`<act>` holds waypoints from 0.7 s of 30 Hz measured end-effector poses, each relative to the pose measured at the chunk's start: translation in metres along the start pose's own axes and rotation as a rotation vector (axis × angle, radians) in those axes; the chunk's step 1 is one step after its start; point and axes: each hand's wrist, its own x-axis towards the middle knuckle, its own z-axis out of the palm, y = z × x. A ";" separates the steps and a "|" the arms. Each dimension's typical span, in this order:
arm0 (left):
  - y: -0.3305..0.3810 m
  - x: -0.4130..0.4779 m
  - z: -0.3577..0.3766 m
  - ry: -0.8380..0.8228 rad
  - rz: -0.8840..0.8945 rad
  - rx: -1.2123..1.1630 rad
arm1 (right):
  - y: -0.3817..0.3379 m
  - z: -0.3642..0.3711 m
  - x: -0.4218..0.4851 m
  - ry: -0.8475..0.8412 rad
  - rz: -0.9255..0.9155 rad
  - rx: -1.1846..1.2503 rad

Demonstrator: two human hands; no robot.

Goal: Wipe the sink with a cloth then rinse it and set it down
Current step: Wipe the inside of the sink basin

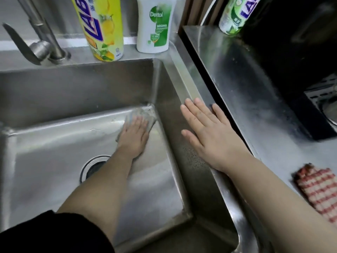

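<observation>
Two hands busy: left hand (134, 133) pressing flat on grey cloth (149, 119) in far-right corner of sink (54, 139); right hand (207, 133) splayed flat on rim.

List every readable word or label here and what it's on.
"LAB", partly cut off: yellow bottle.
"Dettol", "ORIGINAL", "12 HR": white bottle.
"LA", cut off by the frame: green bottle.
Smaller print on all three is too blurred to read.
</observation>
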 end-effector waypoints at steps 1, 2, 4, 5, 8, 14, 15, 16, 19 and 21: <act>-0.006 0.005 -0.002 0.013 -0.085 0.007 | 0.000 0.001 -0.001 0.025 -0.005 0.005; -0.007 0.002 -0.002 0.030 -0.112 0.029 | -0.001 0.002 -0.001 0.044 -0.012 0.010; 0.002 -0.014 0.003 0.058 0.000 0.088 | 0.000 0.002 -0.001 0.053 -0.017 0.023; 0.010 -0.022 0.006 0.051 0.089 0.102 | 0.001 0.002 -0.001 0.048 -0.018 0.027; 0.020 -0.018 0.008 -0.001 0.168 0.089 | 0.001 0.002 -0.001 0.041 -0.029 0.024; -0.006 -0.009 -0.001 0.056 -0.327 -0.021 | 0.003 0.003 -0.001 0.047 -0.035 0.023; -0.017 -0.022 -0.002 0.085 -0.391 -0.042 | 0.003 0.002 -0.001 0.038 -0.039 0.025; -0.030 -0.036 -0.004 0.109 -0.445 -0.064 | 0.003 0.002 0.000 0.029 -0.043 0.024; -0.079 -0.077 -0.012 0.135 -0.569 -0.095 | 0.003 0.001 -0.001 -0.003 -0.041 0.022; -0.114 -0.100 -0.018 0.156 -0.656 -0.111 | 0.002 0.000 0.000 -0.014 -0.026 0.027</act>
